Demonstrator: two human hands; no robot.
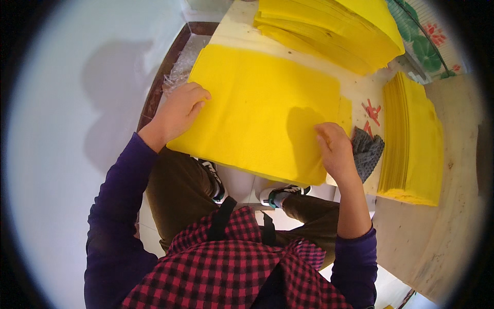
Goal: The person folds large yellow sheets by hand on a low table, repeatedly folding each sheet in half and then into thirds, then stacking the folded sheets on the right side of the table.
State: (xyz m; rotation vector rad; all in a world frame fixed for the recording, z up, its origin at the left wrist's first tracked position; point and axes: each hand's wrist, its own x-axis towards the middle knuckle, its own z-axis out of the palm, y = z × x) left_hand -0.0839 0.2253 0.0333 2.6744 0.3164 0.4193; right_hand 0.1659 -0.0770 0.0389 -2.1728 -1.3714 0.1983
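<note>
A wide yellow cloth-like sheet [252, 108] lies over the near part of the pale tabletop, its near edge jutting out above my lap. At its left edge rests my left hand [180, 110], fingers bent over the sheet and thumb apart from them. My right hand [335, 149] is at the sheet's right edge, with loosely curved fingers and nothing visible between them. Whether the sheet is one layer or several, I cannot tell. Beside my right hand sits a crumpled dark grey knitted cloth [366, 152], with red strips [372, 113] just beyond it.
A thick, curved stack of yellow sheets [334, 33] lies at the back of the pale tabletop [234, 31]. Another tall yellow stack [411, 141] stands on the right on a wooden surface [442, 226]. Clear plastic wrap [185, 56] sits inside a brown-edged frame on the left.
</note>
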